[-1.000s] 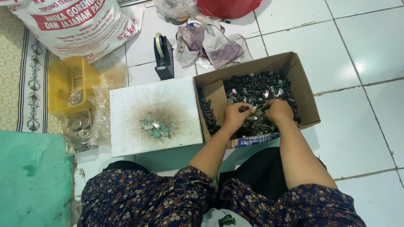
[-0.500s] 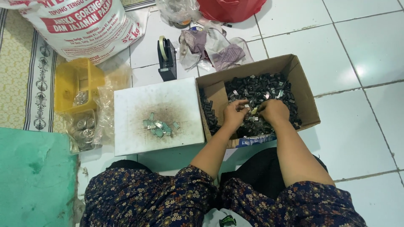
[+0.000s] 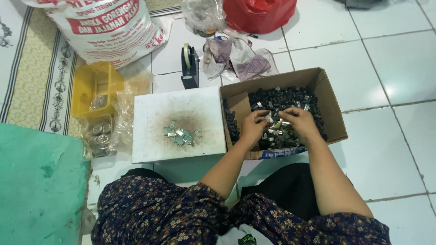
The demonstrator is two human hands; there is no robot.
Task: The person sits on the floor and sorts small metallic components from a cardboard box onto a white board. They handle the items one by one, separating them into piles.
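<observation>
We sit on a tiled floor (image 3: pixel 390 54) with a cardboard box (image 3: pixel 329 106) before us; both our hands, left hand (image 3: pixel 252 127) and right hand (image 3: pixel 299 123), rest inside it on a heap of small parts (image 3: pixel 284 97). Left of the box lies a flat board (image 3: pixel 179 122) carrying a few metal pieces (image 3: pixel 179 135). Behind the board stands a tape dispenser (image 3: pixel 189 68); further left, a tray (image 3: pixel 93 88)

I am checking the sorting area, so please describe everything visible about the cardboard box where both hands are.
The cardboard box is brown, open-topped, with a flap standing inside at its left. It sits flat on the white tiled floor, its left side against the white board. It holds a heap of small dark parts mixed with shiny metal pieces. The left hand and right hand rest in the heap, fingers among the pieces. The near wall shows blue print.
</observation>
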